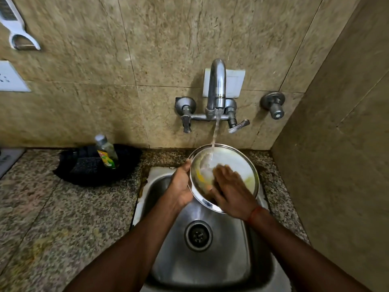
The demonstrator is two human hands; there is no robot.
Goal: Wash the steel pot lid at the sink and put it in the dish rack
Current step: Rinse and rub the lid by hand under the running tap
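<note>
A kitchen corner seen from above, with a speckled granite counter (63,207) and beige stone-look wall tiles (105,60) on the back and right walls. A steel sink (210,260) is set into the counter, its round drain (197,235) at the centre of the basin.

On the wall above the sink is one curved chrome tap (217,85) with two side handles, and a stream of water (215,133) falls from it. A third, separate valve (273,104) sits on the wall to the right of the tap.

One steel pot lid (237,163) is held tilted over the back of the sink, under the stream, with yellowish residue on its inner face. Two bare hands work on it. The left hand (181,186) grips the lid's left rim, fingers clamped around the edge. The right hand (231,188) lies flat on the lid's face, fingers together; it is blurred, and a thread band circles that wrist.

On the counter to the left of the sink is one black holder (84,173) with a dark scrub pad (86,167) and one bottle of green dish liquid (106,152).

A white utensil (14,28) at the upper left, and a white socket plate (10,76) below it, are cut off by the frame. A white plate (235,83) on the wall is half hidden behind the tap.
</note>
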